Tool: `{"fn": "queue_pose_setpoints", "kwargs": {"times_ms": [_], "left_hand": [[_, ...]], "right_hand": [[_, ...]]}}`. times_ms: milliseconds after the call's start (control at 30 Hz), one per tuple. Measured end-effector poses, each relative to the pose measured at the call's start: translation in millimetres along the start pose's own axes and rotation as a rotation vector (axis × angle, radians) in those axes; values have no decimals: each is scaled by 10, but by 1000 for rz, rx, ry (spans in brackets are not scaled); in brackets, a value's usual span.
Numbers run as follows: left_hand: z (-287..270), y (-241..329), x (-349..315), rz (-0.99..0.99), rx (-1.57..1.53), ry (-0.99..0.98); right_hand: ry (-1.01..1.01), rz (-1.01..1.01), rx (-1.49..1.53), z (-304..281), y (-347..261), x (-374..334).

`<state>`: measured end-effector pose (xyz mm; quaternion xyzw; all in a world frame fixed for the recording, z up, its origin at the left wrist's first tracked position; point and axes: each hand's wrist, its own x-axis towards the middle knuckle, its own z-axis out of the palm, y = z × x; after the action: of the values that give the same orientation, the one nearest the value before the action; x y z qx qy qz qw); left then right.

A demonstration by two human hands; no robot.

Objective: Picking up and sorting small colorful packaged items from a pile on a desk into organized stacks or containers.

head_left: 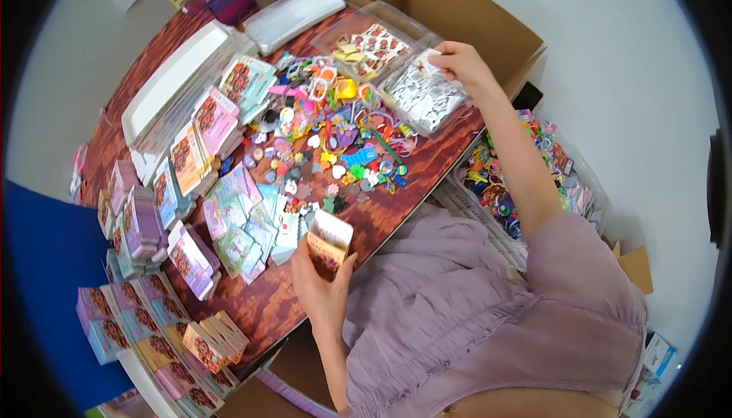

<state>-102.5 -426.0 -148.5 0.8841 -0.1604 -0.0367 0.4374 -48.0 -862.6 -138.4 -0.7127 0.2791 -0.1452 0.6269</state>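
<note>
My left hand (323,294), near the front edge of the table, grips a small orange carton (328,250) whose top stands open and whose pale inside shows. My right hand (463,67) reaches over a clear plastic bin (436,122) heaped with small white-and-black printed pieces (424,98). Its fingers pinch a white piece (431,63) at the bin's far side. Beside that bin, a second clear tray (335,36) holds red-and-white printed pieces and yellow slips. Colourful small trinkets (347,136) lie heaped between my two hands.
Flat cartons (191,159) in pastel colours stand in stacks at the left, with loose shiny cards (240,223) nearby. Several orange cartons (217,342) sit lower left. A large cardboard box (465,10) is behind the bins; a bag of trinkets (526,166) lies below the table's right edge.
</note>
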Motion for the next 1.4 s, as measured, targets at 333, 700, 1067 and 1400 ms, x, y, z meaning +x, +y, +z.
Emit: {"fn": "queue_pose_setpoints", "kwargs": {"times_ms": [333,700,1067,1400], "left_hand": [[147,91,83,-51,93,106],[90,-115,-110,-88,141,288],[30,-132,-135,-122,152,268],[82,-247,-201,-93,-137,408]], "right_hand": [[-521,-225,-56,1679,-230,-1643],[-517,-679,-351,2154,-285,-1940],[-579,-941,-513,2181,-263,-2005],[-608,-522,-49,2125,-70,-2165]]}}
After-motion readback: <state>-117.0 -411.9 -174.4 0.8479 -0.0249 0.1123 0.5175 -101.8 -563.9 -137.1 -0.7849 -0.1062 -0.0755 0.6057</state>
